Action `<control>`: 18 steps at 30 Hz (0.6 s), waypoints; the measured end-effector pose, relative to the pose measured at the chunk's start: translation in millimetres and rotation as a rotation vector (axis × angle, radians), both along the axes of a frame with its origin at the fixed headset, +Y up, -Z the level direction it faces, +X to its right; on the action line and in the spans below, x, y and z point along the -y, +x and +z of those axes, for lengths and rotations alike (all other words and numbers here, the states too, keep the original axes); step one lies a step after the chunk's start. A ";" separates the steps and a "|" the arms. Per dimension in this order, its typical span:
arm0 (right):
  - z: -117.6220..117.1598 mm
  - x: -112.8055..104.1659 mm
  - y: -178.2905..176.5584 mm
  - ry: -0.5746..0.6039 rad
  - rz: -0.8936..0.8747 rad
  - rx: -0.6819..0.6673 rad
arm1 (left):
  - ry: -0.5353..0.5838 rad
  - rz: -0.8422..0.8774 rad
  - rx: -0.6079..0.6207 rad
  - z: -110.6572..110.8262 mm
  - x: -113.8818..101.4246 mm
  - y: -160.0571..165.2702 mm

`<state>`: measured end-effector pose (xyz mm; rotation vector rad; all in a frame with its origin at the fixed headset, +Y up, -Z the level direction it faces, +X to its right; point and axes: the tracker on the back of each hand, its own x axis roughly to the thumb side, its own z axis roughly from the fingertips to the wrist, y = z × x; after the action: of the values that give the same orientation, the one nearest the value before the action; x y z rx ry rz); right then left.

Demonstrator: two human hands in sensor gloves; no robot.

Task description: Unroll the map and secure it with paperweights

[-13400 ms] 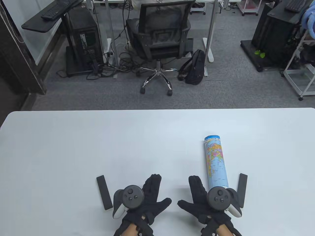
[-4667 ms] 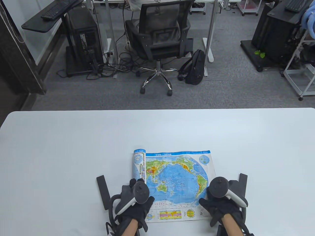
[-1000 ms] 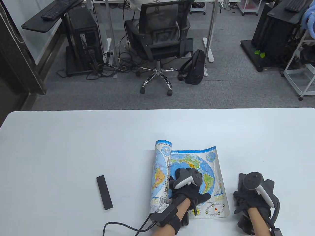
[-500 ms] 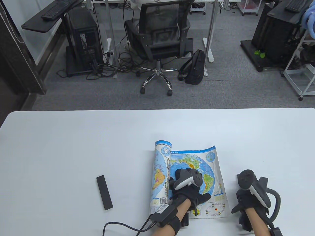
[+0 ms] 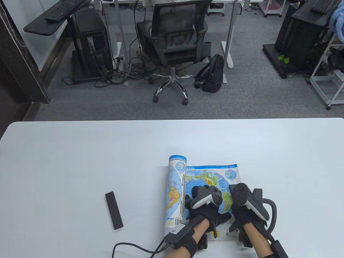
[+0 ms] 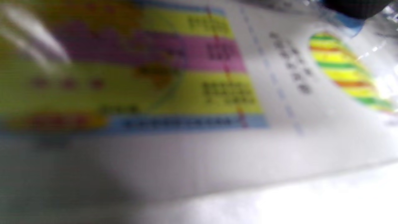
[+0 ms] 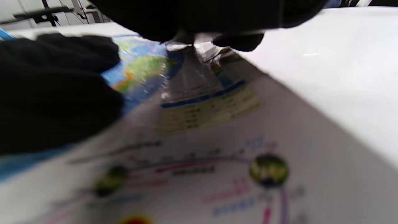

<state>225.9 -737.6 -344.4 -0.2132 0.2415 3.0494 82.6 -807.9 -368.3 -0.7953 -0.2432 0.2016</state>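
In the table view, the map [image 5: 207, 177] is lying partly unrolled near the counter's [image 5: 80, 161] near edge, right of its middle, its rolled part [image 5: 176, 188] standing along the sheet's left side. The left hand [image 5: 208, 208] is pressing on the open sheet just beside the roll, fingers spread. The right hand [image 5: 246, 215] is sitting over the sheet's right edge, holding a black paperweight [image 5: 257, 194] whose end is showing past the tracker; its contact with the sheet is hidden. A second paperweight [image 5: 114, 211] is lying well apart to the left, with bare counter stretching toward the far and left edges. An office chair [image 5: 174, 40] and backpack [image 5: 213, 74] are standing on the floor beyond. In the left wrist view, the blurred legend of the map [image 6: 186, 71] is filling the frame. In the right wrist view, gloved fingers [image 7: 236, 40] are hanging over the map's [image 7: 202, 149] right edge, the left hand [image 7: 53, 90] alongside.
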 end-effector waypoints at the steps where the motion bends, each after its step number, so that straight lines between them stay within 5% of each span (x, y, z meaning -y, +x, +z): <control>1: -3.3 4.2 -0.8 0.019 0.016 0.007 | -0.001 0.003 0.001 0.0 0.0 0.1; 13: -15.5 18.0 -6.9 -0.064 0.041 -0.010 | 0.073 0.052 0.016 1.9 -3.2 -6.4; 18: -15.2 19.5 -5.4 -0.066 0.018 -0.011 | 0.157 0.050 0.000 3.5 -10.7 -34.9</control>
<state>220.4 -757.1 -359.6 -0.2042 0.3427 3.0637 47.6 -797.1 -364.9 -0.6337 -0.2753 0.2269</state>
